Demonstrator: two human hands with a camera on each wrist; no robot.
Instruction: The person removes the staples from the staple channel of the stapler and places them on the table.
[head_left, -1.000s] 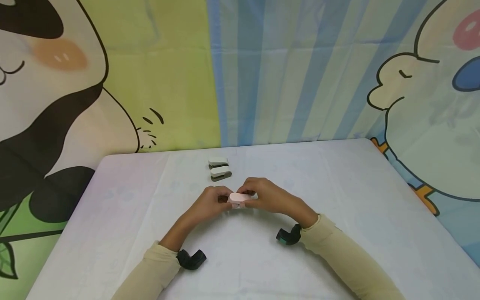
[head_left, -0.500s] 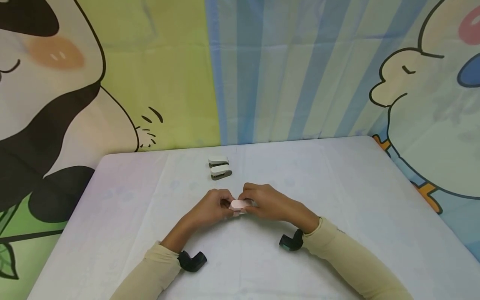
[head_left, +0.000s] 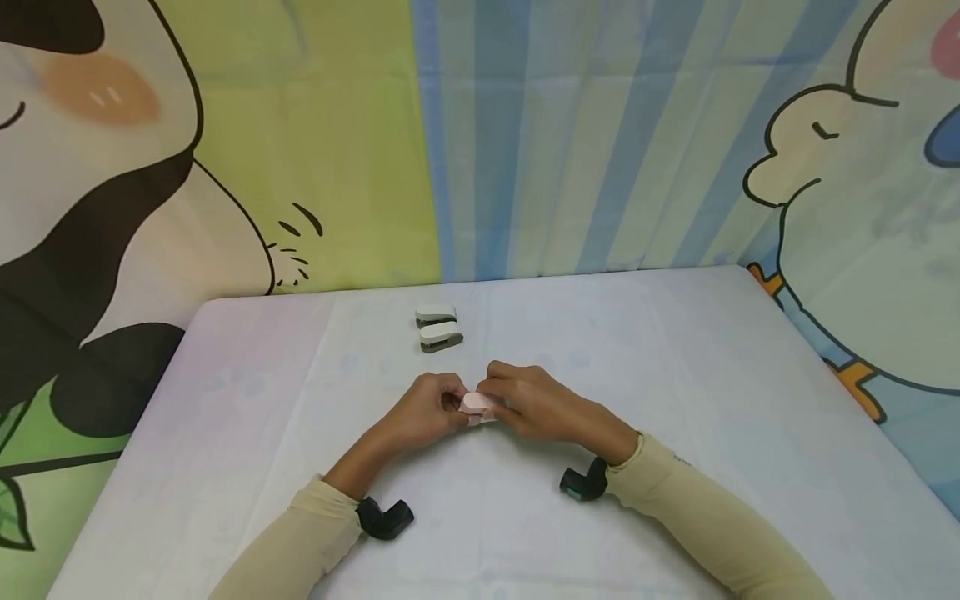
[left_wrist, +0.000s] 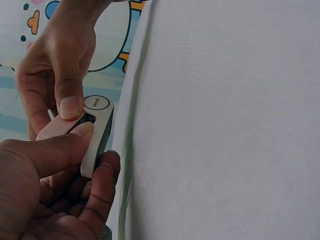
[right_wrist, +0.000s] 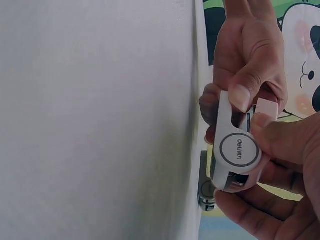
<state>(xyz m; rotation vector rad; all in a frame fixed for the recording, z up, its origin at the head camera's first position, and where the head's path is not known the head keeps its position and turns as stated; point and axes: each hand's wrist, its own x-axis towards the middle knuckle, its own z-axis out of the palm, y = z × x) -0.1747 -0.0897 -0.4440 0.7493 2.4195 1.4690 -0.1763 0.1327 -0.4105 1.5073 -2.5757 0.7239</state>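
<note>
Both cream sleeves (head_left: 300,529) reach in from the near side, and the hands meet around a mini stapler (head_left: 474,403), pink and white, held between them over the white tablecloth (head_left: 637,375). The step in hand looks like working the stapler where its white arm (right_wrist: 226,107) and pink arm (right_wrist: 268,107) stand spread. To do it well, I would steady the white side firmly, apply pressure slowly beside the round logo hub (right_wrist: 239,151), and keep the thumb tips from slipping into the dark slot (left_wrist: 89,118), where they might get nipped.

The left hand (head_left: 423,408) grips the white arm: fingers curl against its outer side, and the thumb (right_wrist: 241,96) lies at the inner edge by the gap, leaving only the arm's thickness between them. The right hand (head_left: 534,402) pinches the pink side near the hub, thumb (right_wrist: 269,132) on top and fingers bent beneath; the exact contact of those fingers is partly hidden.

Beyond the hands, one white-topped stapler (head_left: 438,332) lies on the cloth, with a second stapler (head_left: 435,313) just behind it. Farther back hangs the striped backdrop (head_left: 562,125).
</note>
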